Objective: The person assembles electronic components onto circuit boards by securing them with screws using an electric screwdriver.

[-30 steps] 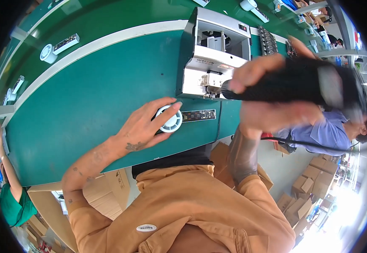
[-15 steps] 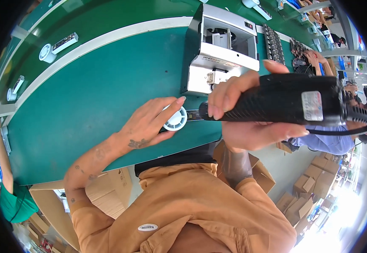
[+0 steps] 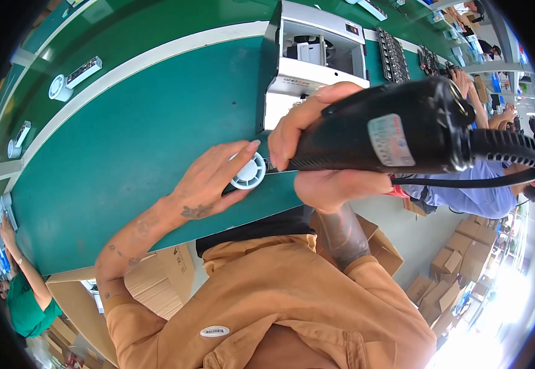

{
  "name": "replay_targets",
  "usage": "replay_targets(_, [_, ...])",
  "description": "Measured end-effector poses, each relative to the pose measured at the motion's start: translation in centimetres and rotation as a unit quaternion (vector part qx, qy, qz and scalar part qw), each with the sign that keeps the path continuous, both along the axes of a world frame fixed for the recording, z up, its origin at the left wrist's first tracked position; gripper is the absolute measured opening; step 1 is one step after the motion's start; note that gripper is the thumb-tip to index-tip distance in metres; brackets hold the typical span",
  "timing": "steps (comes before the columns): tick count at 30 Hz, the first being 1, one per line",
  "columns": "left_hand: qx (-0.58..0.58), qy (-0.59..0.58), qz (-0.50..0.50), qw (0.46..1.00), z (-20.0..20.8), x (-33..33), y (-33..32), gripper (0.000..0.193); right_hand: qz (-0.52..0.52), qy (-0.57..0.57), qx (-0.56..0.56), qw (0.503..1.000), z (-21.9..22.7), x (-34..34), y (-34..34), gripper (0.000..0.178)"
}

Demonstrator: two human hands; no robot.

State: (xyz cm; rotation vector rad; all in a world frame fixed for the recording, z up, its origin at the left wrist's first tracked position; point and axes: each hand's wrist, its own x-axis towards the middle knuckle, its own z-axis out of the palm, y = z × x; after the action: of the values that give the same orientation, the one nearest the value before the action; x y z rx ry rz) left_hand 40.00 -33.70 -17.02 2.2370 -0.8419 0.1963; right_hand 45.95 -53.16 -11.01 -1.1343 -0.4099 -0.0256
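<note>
My left hand [image 3: 212,175] is closed around a white round slotted cap [image 3: 248,171], thumb and fingers gripping its sides. A dark narrow part [image 3: 271,166] reaches from the cap toward the tool's tip; most of it is covered. My right hand [image 3: 323,135] wraps round a black corded electric screwdriver [image 3: 347,132], which lies nearly level with its cable end to the right. Its working tip is hidden by my fingers. Just beyond my right hand stands a silver and black benchtop machine [image 3: 323,71] with an opening in its front.
The green table [image 3: 138,117] spreads to the left. Beyond a pale rail, a white device with a round head [image 3: 61,87] rests on a green surface. A rack of dark parts [image 3: 391,56] lies right of the machine. Cardboard boxes [image 3: 464,252] sit on the floor; co-workers work at both sides.
The screwdriver and my right hand have shifted left, closer to the cap, and the tool's rear has swung upward. My left hand keeps its hold, slightly left in view.
</note>
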Motion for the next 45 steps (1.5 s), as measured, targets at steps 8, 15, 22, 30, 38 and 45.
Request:
replay_targets(8, [0.023, 0.017, 0.010, 1.000, 0.3, 0.1, -0.4, 0.090, -0.044, 0.020, -0.006, 0.999, -0.2, -0.2, 0.4, 0.112])
replay_targets(15, [0.050, 0.008, -0.015, 0.999, 1.0, 0.8, -1.0, 0.092, -0.062, -0.145, 0.191, 0.969, 1.9, 1.7, -5.0, 0.083])
replay_targets(22, [0.046, -0.002, -0.026, 0.999, 0.7, 1.2, -0.9, 0.085, -0.196, -0.132, 0.076, 0.969, 2.3, 4.7, -3.4, 0.105])
replay_targets(30, [0.062, 0.002, -0.018, 0.998, 0.9, 1.3, -1.7, 0.090, -0.162, -0.013, 0.016, 0.987, 2.0, 2.5, -3.5, 0.100])
replay_targets(38, [0.053, 0.008, -0.022, 0.998, 0.9, 1.8, -2.1, 0.091, -0.028, -0.038, 0.097, 0.994, -0.1, 0.1, -3.4, 0.106])
replay_targets(45, [0.059, 0.009, -0.015, 0.998, 0.9, 1.8, -2.7, 0.095, -0.011, -0.092, 0.137, 0.986, -1.5, 0.1, -4.0, 0.102])
